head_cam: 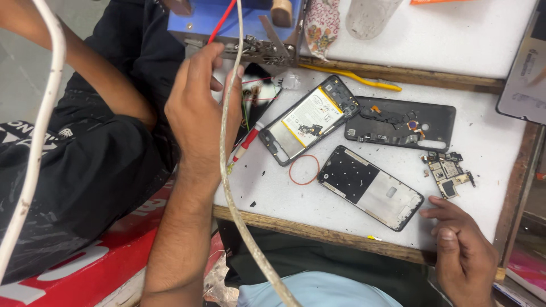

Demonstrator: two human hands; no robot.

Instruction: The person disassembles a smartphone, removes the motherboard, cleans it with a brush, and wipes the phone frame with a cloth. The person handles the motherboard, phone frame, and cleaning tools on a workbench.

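My left hand (196,108) is raised over the table's left side, its fingertips pinched on a red wire (223,21) that runs up to a blue device (239,17). A dirty white cable (233,187) hangs across that hand. My right hand (463,253) rests on the front edge of the white table (489,170), fingers apart and holding nothing, just right of a black phone frame (369,187). An opened phone with its battery showing (310,119) lies in the middle. A black back cover (398,122) and a small circuit board (449,173) lie to the right.
Another person in black clothes sits at the left, an arm (85,62) stretched toward the blue device. A red rubber ring (304,169), a red-and-white probe (245,145), a yellow tool (352,77) and a clear plastic cup (369,17) are on the table. The front edge is wooden (318,233).
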